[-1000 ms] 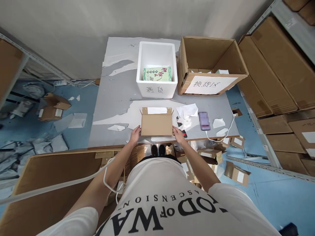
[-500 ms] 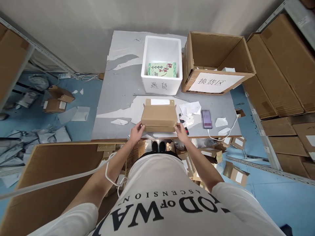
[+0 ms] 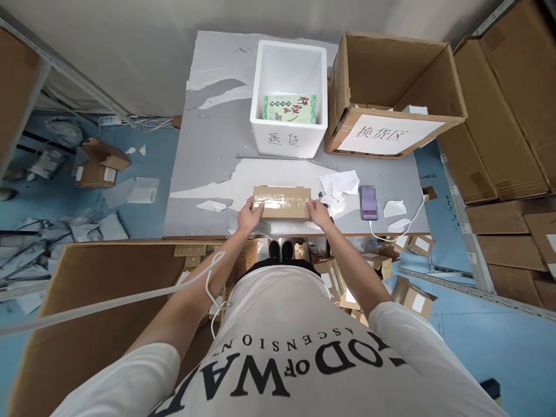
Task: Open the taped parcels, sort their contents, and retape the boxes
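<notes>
Your left hand (image 3: 250, 216) grips the left end of a small taped cardboard box (image 3: 284, 202), its thumb over the upper edge, and your right hand (image 3: 319, 213) holds the right end. You have this box on the near side of the white foam box (image 3: 309, 142), over the worn grey tabletop (image 3: 208, 145). Inside the foam box you can see a green printed packet (image 3: 290, 109). Just right of the foam box stands a large open carton (image 3: 408, 63) with a handwritten white sign (image 3: 391, 135). Nearer you and right of the foam box lie crumpled white paper (image 3: 341, 183) and, farther right, a phone (image 3: 368, 201) on a white cable (image 3: 410, 226).
</notes>
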The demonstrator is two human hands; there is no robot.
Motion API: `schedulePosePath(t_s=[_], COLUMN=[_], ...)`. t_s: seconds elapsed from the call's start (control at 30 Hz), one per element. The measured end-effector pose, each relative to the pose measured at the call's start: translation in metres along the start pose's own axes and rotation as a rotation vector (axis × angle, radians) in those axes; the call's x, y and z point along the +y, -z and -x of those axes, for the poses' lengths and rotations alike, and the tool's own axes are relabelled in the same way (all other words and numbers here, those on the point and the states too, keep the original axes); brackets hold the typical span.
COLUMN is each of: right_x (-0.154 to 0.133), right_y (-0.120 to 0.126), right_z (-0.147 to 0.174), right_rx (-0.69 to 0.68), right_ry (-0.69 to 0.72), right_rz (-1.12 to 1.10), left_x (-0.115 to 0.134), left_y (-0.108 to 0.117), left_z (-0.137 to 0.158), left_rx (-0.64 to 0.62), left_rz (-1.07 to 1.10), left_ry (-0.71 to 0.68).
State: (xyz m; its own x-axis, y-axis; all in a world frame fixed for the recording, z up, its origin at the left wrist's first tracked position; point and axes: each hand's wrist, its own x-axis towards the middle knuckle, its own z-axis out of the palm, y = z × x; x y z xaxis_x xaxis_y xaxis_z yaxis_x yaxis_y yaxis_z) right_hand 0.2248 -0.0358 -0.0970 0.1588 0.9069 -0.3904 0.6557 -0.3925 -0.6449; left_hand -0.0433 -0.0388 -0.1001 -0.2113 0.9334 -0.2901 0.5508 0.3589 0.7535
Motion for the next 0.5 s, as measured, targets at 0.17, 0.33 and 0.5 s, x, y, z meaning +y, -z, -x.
schedulePosePath(t_s=[0.17, 0.33, 0.5], right_x=[0.035, 0.087, 0.098], right_y=[-0.003, 0.004, 0.005], right_z=[0.012, 0.027, 0.014], right_rx=[0.136, 0.241, 0.075], right_ry=[0.000, -0.140, -0.158], right_rz=[-0.044, 0.284, 0.460], left_x=[-0.004, 0.001, -0.002], left_y=[-0.010, -0.021, -0.021], left_z=[0.005, 0.016, 0.010], left_rx=[0.083, 0.321, 0.054], left_rz=[0.011, -0.186, -0.366], left_ry=[0.021, -0.255, -0.533])
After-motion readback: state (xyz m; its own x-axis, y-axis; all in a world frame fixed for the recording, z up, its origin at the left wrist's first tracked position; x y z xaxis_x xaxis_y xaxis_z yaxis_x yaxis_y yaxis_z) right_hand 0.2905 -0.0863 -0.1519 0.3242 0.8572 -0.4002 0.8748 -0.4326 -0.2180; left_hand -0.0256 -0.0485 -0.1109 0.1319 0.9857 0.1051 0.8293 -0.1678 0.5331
